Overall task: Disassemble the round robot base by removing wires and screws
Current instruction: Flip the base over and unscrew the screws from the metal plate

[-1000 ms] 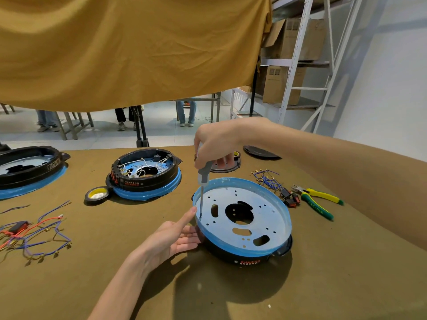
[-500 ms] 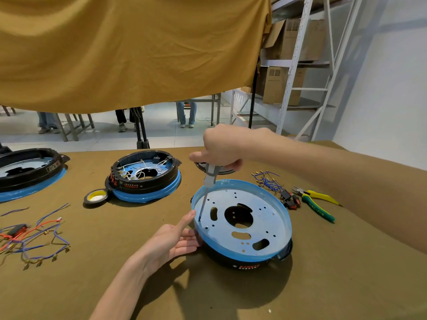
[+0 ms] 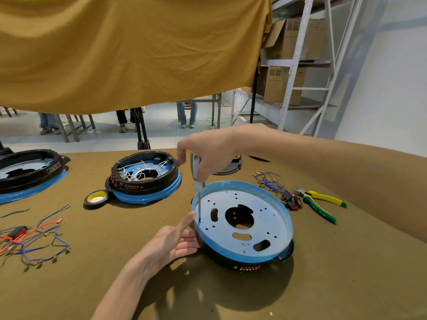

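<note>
A round robot base (image 3: 265, 229) with a blue rim, a grey metal plate and a black underside lies in front of me on the brown cloth. My right hand (image 3: 208, 153) grips the grey handle of a screwdriver (image 3: 196, 179), which stands nearly upright with its tip in a hole at the plate's left edge. My left hand (image 3: 172, 241) rests flat against the base's left side, fingers straight, the thumb up beside the screwdriver shaft.
A second round base (image 3: 145, 179) with white wires inside sits behind on the left, a tape roll (image 3: 96, 199) beside it. A third base (image 3: 27, 174) is at far left. Loose wires (image 3: 32, 239) lie left; blue wires (image 3: 268, 180) and yellow-green pliers (image 3: 318, 204) lie right.
My right hand has shifted its grip on the screwdriver handle, and the tool now stands more upright. My left hand stays against the base.
</note>
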Demonstrator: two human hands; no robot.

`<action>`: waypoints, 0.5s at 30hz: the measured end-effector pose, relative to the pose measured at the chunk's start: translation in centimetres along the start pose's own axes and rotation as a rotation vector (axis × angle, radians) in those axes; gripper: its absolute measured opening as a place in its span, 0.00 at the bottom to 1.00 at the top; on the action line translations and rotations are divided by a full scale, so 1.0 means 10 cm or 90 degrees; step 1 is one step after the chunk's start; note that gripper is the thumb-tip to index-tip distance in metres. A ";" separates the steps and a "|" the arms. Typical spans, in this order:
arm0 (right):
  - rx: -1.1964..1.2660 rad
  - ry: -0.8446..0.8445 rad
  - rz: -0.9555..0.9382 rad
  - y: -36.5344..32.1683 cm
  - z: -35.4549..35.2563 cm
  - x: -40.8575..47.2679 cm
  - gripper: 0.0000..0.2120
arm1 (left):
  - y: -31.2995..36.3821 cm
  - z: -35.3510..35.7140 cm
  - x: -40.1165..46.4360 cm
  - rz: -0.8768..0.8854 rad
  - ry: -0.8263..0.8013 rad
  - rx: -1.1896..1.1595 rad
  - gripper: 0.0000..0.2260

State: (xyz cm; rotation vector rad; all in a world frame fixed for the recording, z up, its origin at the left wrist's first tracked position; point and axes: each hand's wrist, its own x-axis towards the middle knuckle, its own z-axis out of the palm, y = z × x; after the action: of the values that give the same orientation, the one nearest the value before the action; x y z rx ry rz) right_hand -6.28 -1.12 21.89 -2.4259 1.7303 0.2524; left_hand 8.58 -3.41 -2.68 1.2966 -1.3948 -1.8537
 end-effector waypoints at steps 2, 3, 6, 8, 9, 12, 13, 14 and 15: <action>-0.079 0.066 0.072 0.00 0.05 0.02 0.20 | 0.01 0.02 -0.01 -0.002 0.006 -0.004 0.42; -0.124 0.111 0.086 0.01 0.08 0.02 0.24 | 0.01 0.02 -0.02 -0.004 0.008 -0.005 0.42; -0.143 0.154 0.029 0.05 0.12 0.08 0.21 | 0.01 0.02 -0.03 0.004 0.003 0.004 0.42; -0.089 0.120 -0.004 0.04 0.11 0.08 0.13 | 0.02 0.02 -0.03 0.007 0.002 0.011 0.42; -0.046 0.099 -0.020 0.03 0.09 0.06 0.11 | 0.03 0.02 -0.03 0.005 0.004 0.014 0.43; 0.023 0.053 -0.064 0.01 0.05 0.02 0.15 | 0.03 0.02 -0.04 -0.001 0.004 0.020 0.43; 0.003 0.055 -0.052 0.00 0.05 0.03 0.14 | 0.03 0.02 -0.04 0.002 0.003 0.022 0.42; -0.025 0.064 -0.027 -0.01 0.06 0.03 0.13 | 0.03 0.02 -0.04 0.007 0.005 0.023 0.42; -0.057 0.081 0.006 -0.01 0.08 0.05 0.17 | 0.02 0.03 -0.05 0.012 0.008 0.025 0.42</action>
State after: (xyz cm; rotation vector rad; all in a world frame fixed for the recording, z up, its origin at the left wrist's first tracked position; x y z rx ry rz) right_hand -6.06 -1.39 21.02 -2.5490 1.8198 0.1844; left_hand 8.52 -2.97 -2.27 1.3072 -1.4381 -1.8121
